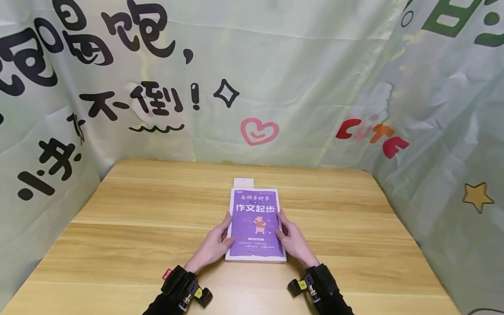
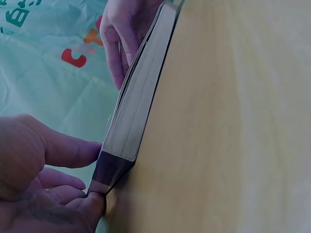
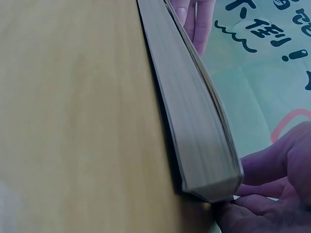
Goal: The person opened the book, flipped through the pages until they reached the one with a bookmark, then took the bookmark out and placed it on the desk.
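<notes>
A thick book point(image 1: 257, 227) with a purple cover, white Chinese lettering and a small cartoon animal lies front up on the wooden table point(image 1: 346, 227). My left hand point(image 1: 214, 245) grips its left edge, and my right hand point(image 1: 294, 241) grips the right edge. In the left wrist view, the left thumb presses the upper side of the book point(image 2: 138, 111), with fingers at the lower corner. The right wrist view has the right thumb against the book's point(image 3: 194, 126) upper edge and fingers tucked low at the corner. Thin layers under the cover stand slightly parted.
A white card-like piece point(image 1: 243, 183) sticks out past the book's top edge. Printed cloth curtains point(image 1: 315, 87) hang behind the table and along both sides. Black wrist cameras point(image 1: 185, 286) are strapped to both forearms. A dark cable point(image 1: 486, 309) shows at the lower right.
</notes>
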### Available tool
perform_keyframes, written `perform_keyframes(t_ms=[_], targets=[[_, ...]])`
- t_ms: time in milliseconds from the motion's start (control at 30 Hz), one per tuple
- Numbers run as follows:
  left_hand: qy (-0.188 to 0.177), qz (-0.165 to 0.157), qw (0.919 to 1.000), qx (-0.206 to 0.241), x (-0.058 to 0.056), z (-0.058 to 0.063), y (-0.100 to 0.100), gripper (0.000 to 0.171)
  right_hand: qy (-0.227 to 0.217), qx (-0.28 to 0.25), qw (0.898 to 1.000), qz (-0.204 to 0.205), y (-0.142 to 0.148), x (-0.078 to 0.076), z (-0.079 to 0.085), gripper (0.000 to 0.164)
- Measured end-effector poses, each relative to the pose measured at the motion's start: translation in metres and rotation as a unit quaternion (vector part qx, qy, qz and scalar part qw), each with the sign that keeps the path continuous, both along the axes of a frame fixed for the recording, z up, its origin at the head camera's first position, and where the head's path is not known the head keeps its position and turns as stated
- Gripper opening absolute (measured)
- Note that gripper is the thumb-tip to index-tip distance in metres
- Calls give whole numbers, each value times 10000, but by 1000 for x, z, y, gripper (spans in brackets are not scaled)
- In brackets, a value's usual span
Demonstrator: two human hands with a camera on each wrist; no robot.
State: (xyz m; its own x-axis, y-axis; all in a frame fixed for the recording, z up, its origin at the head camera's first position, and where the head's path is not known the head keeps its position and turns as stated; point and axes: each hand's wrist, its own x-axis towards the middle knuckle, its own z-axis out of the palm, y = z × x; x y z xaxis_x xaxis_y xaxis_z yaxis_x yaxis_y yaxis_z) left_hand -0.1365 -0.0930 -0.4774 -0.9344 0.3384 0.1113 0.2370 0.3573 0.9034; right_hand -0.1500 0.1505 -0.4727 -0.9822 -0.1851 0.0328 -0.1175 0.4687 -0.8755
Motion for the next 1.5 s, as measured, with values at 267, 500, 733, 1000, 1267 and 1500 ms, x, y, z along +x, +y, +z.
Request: perform_keyframes(t_ms=[267,500,733,1000,1267,1500], targets=[[-6,-59,9995,301,3,-1,0,63,18,22,10000,6,2,5,0,56],[-10,-42,9997,242,5,4,1,63,1,-51,10000,-14,1,4,0,56],[332,7,9969,-712,5,0,4,64,-67,-56,9999,71,5,-2,0,57],[729,-735,9826,-1539,13,5,6,87,-74,86,9997,207,11,-8,5,56],[1089,-981,9684,-2018,16,11,7,89,-56,52,9997,239,12,-6,11,55],[1297,-1005,9648,-2056,14,11,7,75,255,-43,9994,-216,12,-6,13,49]])
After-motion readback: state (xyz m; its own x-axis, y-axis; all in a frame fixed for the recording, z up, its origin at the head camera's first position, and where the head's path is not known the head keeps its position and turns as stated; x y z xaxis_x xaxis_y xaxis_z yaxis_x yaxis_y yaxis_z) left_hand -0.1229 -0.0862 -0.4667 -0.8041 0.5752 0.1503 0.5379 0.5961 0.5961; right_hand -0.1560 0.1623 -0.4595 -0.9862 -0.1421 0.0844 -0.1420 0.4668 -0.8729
